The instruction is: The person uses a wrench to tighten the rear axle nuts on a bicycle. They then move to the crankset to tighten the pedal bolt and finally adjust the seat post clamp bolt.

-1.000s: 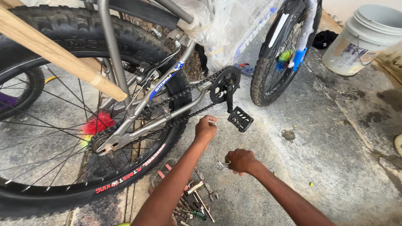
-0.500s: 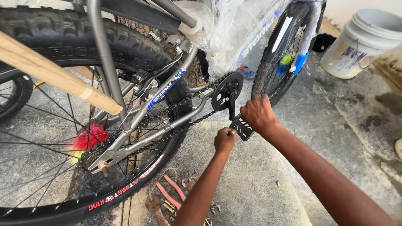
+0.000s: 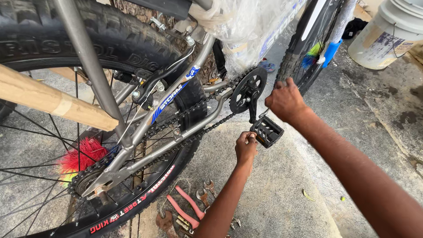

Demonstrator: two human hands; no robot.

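Below the chainring (image 3: 247, 93), at its five o'clock, sits the black pedal (image 3: 267, 131). Your left hand (image 3: 246, 147) clenches its inner end; your right hand (image 3: 285, 100) grips a thin tool at the crank. A slip could drive knuckles into the chain (image 3: 194, 132).

Seen from a single head-worn camera, angled steeply down, close over the bicycle's pedal (image 3: 267, 131) and rear wheel (image 3: 66, 132).
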